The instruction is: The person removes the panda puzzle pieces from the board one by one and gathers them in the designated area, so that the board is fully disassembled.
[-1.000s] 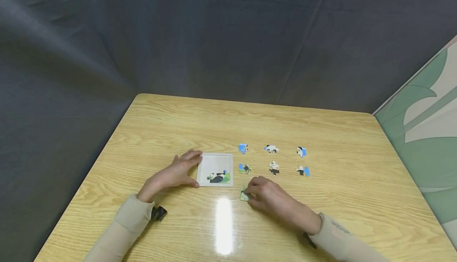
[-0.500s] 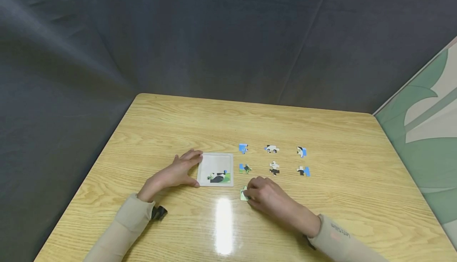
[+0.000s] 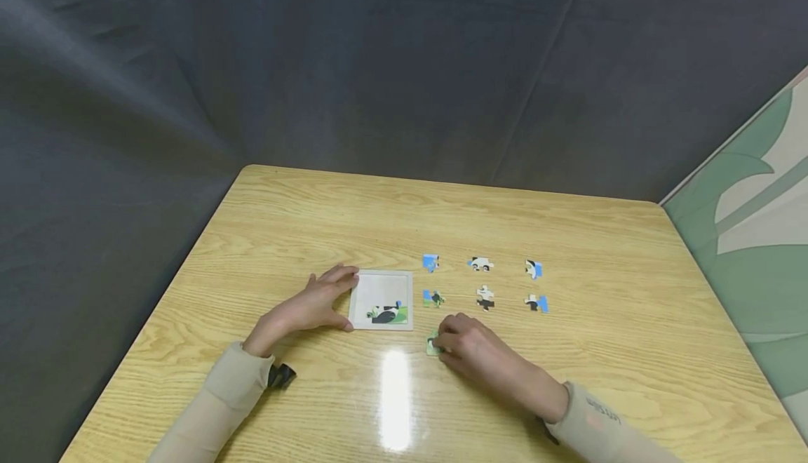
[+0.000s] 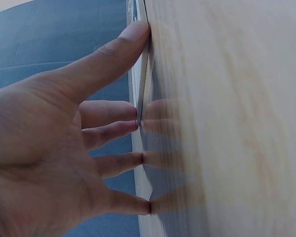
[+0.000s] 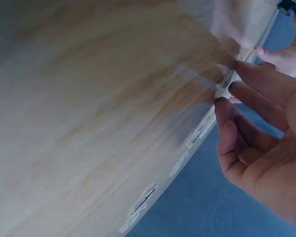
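My left hand (image 3: 314,303) holds a square white puzzle tray (image 3: 381,284) by its left side, thumb at the near corner and index finger at the far corner. In the left wrist view, the thumb and fingers reach the thin tray edge (image 4: 142,84). Green and black-and-white panda pieces (image 3: 386,314) fill part of the tray's near side. To the right of the tray, my right hand (image 3: 480,349) pinches a green puzzle piece (image 3: 432,344) low at the tabletop, its fingertips covering part of it.
Several loose jigsaw pieces lie in two rows beyond my right hand, including a blue corner piece (image 3: 430,263), a panda-face piece (image 3: 481,264) and a black-and-white piece (image 3: 485,298). A dark curtain (image 3: 404,84) hangs behind the wooden table (image 3: 303,217).
The right hand has shifted very slightly to the right with its fingertips still on the green puzzle piece. The left hand and the tray stay in place.
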Tool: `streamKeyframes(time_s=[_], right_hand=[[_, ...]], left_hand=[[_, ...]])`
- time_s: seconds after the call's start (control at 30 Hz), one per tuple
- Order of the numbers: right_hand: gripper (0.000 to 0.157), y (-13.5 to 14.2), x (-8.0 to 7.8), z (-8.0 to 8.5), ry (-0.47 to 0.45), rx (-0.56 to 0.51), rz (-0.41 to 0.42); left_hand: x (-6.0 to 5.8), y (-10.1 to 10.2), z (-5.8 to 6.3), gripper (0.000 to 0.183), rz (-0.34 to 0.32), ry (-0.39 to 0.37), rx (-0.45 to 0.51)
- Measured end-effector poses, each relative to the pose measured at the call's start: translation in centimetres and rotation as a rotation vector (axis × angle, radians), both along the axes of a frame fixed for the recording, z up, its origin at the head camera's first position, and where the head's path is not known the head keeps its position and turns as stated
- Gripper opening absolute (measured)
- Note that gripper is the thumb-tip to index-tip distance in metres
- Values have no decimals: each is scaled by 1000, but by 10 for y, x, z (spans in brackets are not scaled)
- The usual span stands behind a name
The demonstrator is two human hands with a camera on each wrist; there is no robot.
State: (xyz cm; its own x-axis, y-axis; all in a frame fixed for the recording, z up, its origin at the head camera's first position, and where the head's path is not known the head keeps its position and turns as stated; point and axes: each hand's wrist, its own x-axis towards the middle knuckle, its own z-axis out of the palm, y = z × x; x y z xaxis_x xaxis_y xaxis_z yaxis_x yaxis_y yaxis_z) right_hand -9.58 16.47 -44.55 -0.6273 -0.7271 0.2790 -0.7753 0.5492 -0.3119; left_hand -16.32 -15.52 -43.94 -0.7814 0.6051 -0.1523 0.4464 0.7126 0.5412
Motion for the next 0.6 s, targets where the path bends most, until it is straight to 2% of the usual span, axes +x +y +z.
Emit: streamKeyframes(time_s=[0.13, 0.27, 0.33, 0.43, 0.6], right_hand=[[23, -2, -4, 8, 9, -62, 15], [25, -16, -14, 22, 41, -108, 14], [25, -28, -20, 27, 40, -94, 13], [25, -47, -29, 30, -12, -50, 20], [30, -73, -43, 24, -78, 49, 9]], left_hand=[[-1, 0, 1, 87, 5, 1, -6], [-1, 0, 1, 86, 6, 5, -10], [-1, -1, 2, 86, 6, 9, -12], [-1, -3, 1, 86, 7, 15, -15], [-2, -5, -3, 85, 10, 9, -2]])
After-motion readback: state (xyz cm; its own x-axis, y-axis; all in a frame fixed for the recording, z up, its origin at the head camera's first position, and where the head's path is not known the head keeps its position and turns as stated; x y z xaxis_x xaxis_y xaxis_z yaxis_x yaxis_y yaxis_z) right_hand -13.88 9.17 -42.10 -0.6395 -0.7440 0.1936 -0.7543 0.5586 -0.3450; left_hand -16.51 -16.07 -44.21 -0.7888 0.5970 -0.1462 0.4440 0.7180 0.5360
